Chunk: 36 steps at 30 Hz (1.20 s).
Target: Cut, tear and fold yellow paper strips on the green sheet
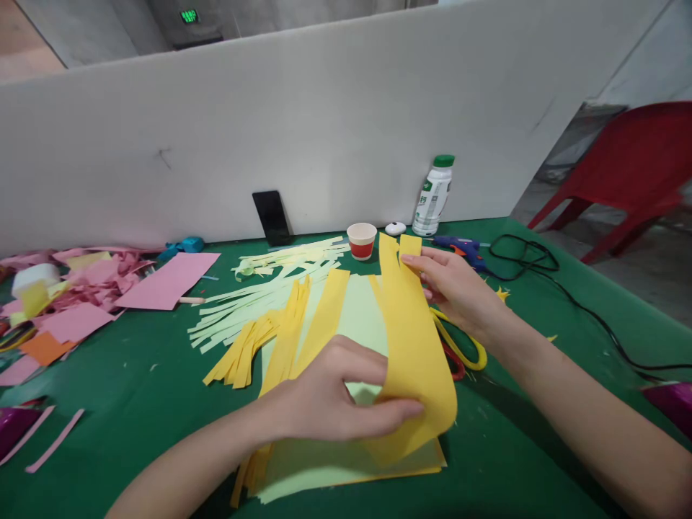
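Observation:
A sheet of yellow paper [416, 360], slit from its far end into strips, is bent in a curve between my hands. My left hand [346, 396] pinches its near part, thumb on top and fingers behind. My right hand [451, 277] grips one strip near the far end between thumb and fingers. Beneath lies a stack of pale green paper [324, 468] with yellow sheets under it. Cut yellow strips [289, 335] rest on the stack's left side, beside a fringed yellow bundle [243, 349]. Scissors with yellow and red handles [476, 355] are partly hidden behind the bent paper.
Pale green fringed strips [259, 288] lie left of the stack. Pink paper scraps [102, 285] cover the table's left side. At the back stand a phone [272, 218], a paper cup [362, 241] and a bottle [433, 196]. A blue glue gun [469, 250] trails a black cord [584, 310] rightward.

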Each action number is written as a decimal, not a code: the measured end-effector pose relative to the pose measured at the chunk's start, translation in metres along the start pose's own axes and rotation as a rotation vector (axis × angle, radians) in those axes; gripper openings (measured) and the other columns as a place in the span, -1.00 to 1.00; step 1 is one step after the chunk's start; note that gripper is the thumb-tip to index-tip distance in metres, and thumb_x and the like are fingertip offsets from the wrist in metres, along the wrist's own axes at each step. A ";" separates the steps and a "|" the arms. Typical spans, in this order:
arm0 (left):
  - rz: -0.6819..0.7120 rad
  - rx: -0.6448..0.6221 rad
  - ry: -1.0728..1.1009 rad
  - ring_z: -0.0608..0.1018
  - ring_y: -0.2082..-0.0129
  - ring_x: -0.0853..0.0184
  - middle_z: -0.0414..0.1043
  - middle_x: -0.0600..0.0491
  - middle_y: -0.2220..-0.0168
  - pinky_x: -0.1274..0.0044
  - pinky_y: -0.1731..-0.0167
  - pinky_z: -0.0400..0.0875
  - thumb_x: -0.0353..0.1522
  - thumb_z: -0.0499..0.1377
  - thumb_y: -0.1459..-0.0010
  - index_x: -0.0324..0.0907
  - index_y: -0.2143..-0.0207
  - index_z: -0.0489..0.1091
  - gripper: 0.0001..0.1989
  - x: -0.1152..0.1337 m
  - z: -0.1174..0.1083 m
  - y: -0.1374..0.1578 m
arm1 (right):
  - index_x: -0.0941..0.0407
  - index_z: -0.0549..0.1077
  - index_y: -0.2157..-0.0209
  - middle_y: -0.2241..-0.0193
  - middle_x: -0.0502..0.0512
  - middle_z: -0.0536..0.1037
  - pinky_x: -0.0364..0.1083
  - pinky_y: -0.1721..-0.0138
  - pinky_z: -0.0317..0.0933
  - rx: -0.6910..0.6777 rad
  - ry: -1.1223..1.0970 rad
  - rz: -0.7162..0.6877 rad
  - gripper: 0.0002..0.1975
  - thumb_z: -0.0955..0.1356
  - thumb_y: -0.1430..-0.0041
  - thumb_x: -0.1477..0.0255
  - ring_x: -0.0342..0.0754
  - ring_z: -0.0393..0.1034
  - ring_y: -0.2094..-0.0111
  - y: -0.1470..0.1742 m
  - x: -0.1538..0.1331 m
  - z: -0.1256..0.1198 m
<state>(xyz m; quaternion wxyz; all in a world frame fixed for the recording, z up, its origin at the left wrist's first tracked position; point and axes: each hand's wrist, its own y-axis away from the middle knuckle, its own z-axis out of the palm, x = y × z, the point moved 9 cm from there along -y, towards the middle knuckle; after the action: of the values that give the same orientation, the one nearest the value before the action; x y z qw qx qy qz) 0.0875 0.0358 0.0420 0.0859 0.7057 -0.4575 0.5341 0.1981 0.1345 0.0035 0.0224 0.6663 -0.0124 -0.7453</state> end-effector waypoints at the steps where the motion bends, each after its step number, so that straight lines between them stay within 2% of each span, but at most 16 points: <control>1: 0.030 -0.047 -0.021 0.16 0.69 0.53 0.13 0.17 0.72 0.61 0.67 0.05 -0.44 0.10 -0.06 -0.22 0.70 0.16 -0.70 0.004 0.006 0.001 | 0.16 0.31 0.52 0.66 -0.11 0.22 -0.25 0.76 -0.23 0.022 -0.002 -0.003 -0.83 0.35 0.03 0.36 -0.35 -0.04 0.74 -0.005 0.002 -0.005; 4: 0.073 -0.206 -0.085 0.04 0.69 0.51 -0.10 0.21 0.74 0.55 0.67 -0.02 -0.41 0.12 -0.05 -0.19 0.73 -0.12 -0.55 0.010 0.026 0.007 | 0.16 0.28 0.55 0.67 -0.12 0.18 -0.26 0.77 -0.23 0.071 0.001 0.003 -0.81 0.34 0.00 0.37 -0.35 -0.06 0.73 -0.021 0.011 -0.021; 6: 0.124 -0.343 -0.097 0.07 0.69 0.49 -0.08 0.20 0.74 0.54 0.67 -0.01 -0.45 0.07 -0.05 -0.18 0.71 -0.15 -0.57 0.014 0.042 0.014 | 0.16 0.28 0.53 0.68 -0.13 0.16 -0.28 0.77 -0.20 0.087 0.012 0.027 -0.80 0.31 -0.06 0.36 -0.35 -0.07 0.74 -0.029 0.019 -0.029; 9: 0.211 -0.617 -0.105 0.14 0.73 0.47 -0.02 0.18 0.79 0.52 0.69 -0.02 -0.48 0.08 0.02 -0.17 0.75 -0.12 -0.58 0.014 0.065 0.029 | 0.20 0.34 0.33 0.52 -0.05 0.35 -0.26 0.64 0.12 0.074 0.048 0.091 -0.81 0.24 -0.16 0.34 -0.29 0.19 0.62 -0.038 0.035 -0.032; 11: 0.122 -0.758 -0.064 0.18 0.75 0.48 0.05 0.17 0.82 0.54 0.72 -0.03 -0.44 0.15 0.07 -0.19 0.80 -0.04 -0.58 -0.002 0.066 0.035 | 0.20 0.33 0.17 0.29 0.07 0.42 -0.12 0.41 0.29 0.019 0.079 0.147 -0.75 0.23 -0.18 0.35 -0.18 0.34 0.39 -0.038 0.046 -0.023; 13: -0.168 -0.817 0.105 0.31 0.69 0.51 0.28 0.17 0.71 0.62 0.68 0.08 -0.35 0.19 0.04 -0.21 0.71 0.24 -0.73 -0.032 0.055 0.038 | 0.19 0.31 0.10 0.17 0.13 0.39 -0.01 0.26 0.30 -0.067 0.109 0.200 -0.71 0.24 -0.17 0.35 -0.09 0.35 0.24 -0.034 0.058 -0.008; 15: -0.481 -0.693 0.078 0.29 0.69 0.51 0.31 0.16 0.68 0.63 0.68 0.08 -0.23 0.27 0.16 -0.22 0.67 0.33 -0.73 -0.074 0.028 0.038 | 0.20 0.31 0.10 0.17 0.13 0.39 -0.02 0.27 0.30 -0.157 0.132 0.229 -0.71 0.24 -0.16 0.36 -0.09 0.35 0.25 -0.028 0.068 0.011; 17: -0.557 -0.525 0.024 0.22 0.68 0.51 0.23 0.17 0.68 0.63 0.67 0.05 -0.17 0.14 -0.01 -0.23 0.62 0.34 -0.68 -0.098 0.000 0.035 | 0.21 0.33 0.17 0.31 0.06 0.42 -0.12 0.41 0.29 -0.232 0.145 0.229 -0.75 0.24 -0.17 0.36 -0.18 0.34 0.40 -0.021 0.076 0.029; 19: -0.599 -0.338 -0.016 0.20 0.66 0.50 0.14 0.19 0.68 0.63 0.61 0.09 -0.15 -0.05 -0.16 -0.23 0.52 0.32 -0.62 -0.117 -0.022 0.035 | 0.21 0.33 0.28 0.54 -0.07 0.35 -0.25 0.63 0.12 -0.293 0.147 0.207 -0.78 0.25 -0.15 0.33 -0.29 0.20 0.63 -0.014 0.080 0.044; 22: -0.648 -0.193 0.006 0.21 0.69 0.50 0.13 0.20 0.69 0.62 0.61 0.12 -0.13 -0.14 -0.19 -0.24 0.44 0.27 -0.60 -0.136 -0.030 0.043 | 0.16 0.25 0.43 0.72 -0.21 0.15 -0.29 0.72 -0.15 -0.362 0.141 0.172 -0.74 0.30 -0.06 0.24 -0.34 -0.02 0.75 -0.005 0.085 0.061; 26: -0.677 -0.158 0.093 0.28 0.72 0.50 0.22 0.14 0.71 0.61 0.62 0.18 -0.11 -0.07 -0.15 -0.24 0.62 0.20 -0.56 -0.147 -0.021 0.052 | 0.14 0.18 0.53 0.75 -0.21 0.14 -0.27 0.71 -0.15 -0.383 0.149 0.151 -0.65 0.29 0.00 0.14 -0.33 -0.01 0.76 0.007 0.093 0.070; 29: -0.677 -0.133 0.136 0.34 0.68 0.48 0.26 0.11 0.70 0.61 0.59 0.22 -0.12 -0.03 -0.14 -0.25 0.66 0.22 -0.55 -0.151 -0.020 0.056 | 0.13 0.11 0.62 0.80 -0.22 0.11 -0.26 0.71 -0.14 -0.370 0.160 0.150 -0.61 0.30 0.00 0.15 -0.32 -0.03 0.76 0.017 0.101 0.070; 36: -0.668 -0.137 0.172 0.24 0.72 0.52 0.20 0.13 0.75 0.59 0.60 0.14 -0.17 0.06 -0.11 -0.27 0.73 0.28 -0.54 -0.155 -0.017 0.059 | 0.13 0.13 0.62 0.80 -0.21 0.10 -0.26 0.71 -0.15 -0.290 0.145 0.151 -0.64 0.27 -0.05 0.20 -0.33 -0.05 0.76 0.030 0.119 0.059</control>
<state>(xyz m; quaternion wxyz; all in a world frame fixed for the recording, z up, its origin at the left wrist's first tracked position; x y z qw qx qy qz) 0.0305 0.0990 -0.1019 0.3416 0.7614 -0.2272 0.5021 0.1269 0.0976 -0.1061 0.1749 0.7054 0.0467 -0.6853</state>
